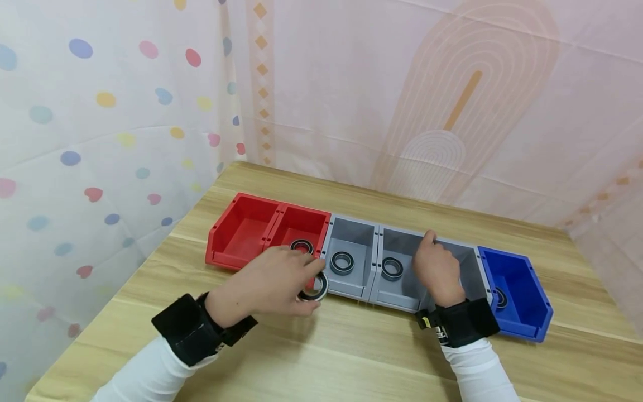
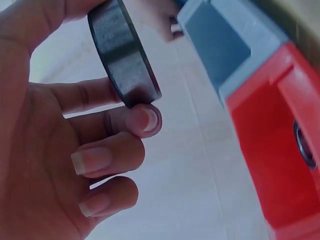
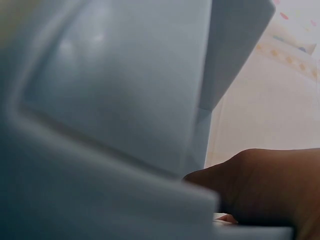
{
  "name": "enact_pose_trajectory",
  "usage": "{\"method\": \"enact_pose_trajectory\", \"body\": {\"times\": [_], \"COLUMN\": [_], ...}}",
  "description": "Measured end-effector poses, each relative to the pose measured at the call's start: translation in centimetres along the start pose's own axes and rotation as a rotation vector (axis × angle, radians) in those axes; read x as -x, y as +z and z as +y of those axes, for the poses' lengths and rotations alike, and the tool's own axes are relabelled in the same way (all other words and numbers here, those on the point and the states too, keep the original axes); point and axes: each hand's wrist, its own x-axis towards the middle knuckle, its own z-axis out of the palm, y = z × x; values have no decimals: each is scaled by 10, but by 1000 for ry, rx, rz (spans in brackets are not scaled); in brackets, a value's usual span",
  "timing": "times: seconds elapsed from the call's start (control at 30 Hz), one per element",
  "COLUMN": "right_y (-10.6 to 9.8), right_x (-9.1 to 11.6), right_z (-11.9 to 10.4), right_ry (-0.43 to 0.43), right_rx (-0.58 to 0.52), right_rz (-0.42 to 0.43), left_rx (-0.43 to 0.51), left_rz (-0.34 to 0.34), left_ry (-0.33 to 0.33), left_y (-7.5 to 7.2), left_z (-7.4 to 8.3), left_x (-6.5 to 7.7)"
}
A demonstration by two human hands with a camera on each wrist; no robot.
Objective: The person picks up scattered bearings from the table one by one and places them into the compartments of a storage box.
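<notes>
My left hand (image 1: 273,279) pinches a ball bearing (image 1: 324,287) between thumb and fingertips, in front of the bins. In the left wrist view this bearing (image 2: 125,55) shows its smooth outer side, the lower fingers curling loosely below it. My right hand (image 1: 439,271) is over the grey bins, at the wall between the middle and right ones. Its fingertips are hidden, so I cannot tell what they hold. In the right wrist view a grey bin wall (image 3: 115,85) covers much of that hand (image 3: 265,185).
A row of bins crosses the wooden table (image 1: 321,357): red (image 1: 246,234), grey (image 1: 351,285) and blue (image 1: 522,296). Single bearings lie in the right red bin (image 1: 302,241), the left grey bin (image 1: 334,263), the middle grey bin (image 1: 384,270) and the blue bin (image 1: 504,298). Curtains hang behind.
</notes>
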Motion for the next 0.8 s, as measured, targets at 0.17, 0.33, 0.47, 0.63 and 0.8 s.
{"method": "enact_pose_trajectory", "body": {"times": [0.17,0.33,0.47,0.63,0.8], "right_y": [-3,-3,-2,-3,-3], "right_x": [-1,-1,-1,0,1], "right_z": [0,0,0,-1,-1], "right_ry": [20,20,10,2,-8], "right_rx": [-21,-24,-21,-20,-16], "right_rz": [-35,-42,-22,-6,-3], "left_rx": [4,-16,-16,-6,24], "left_rz": [19,39,55,50,36], "left_ry": [-119,-209,-279,-358,-437], "left_y": [-6,-8,-7,-7,-7], "left_z": [-14,-32,-45,-59,-69], "left_x": [1,4,7,10,14]}}
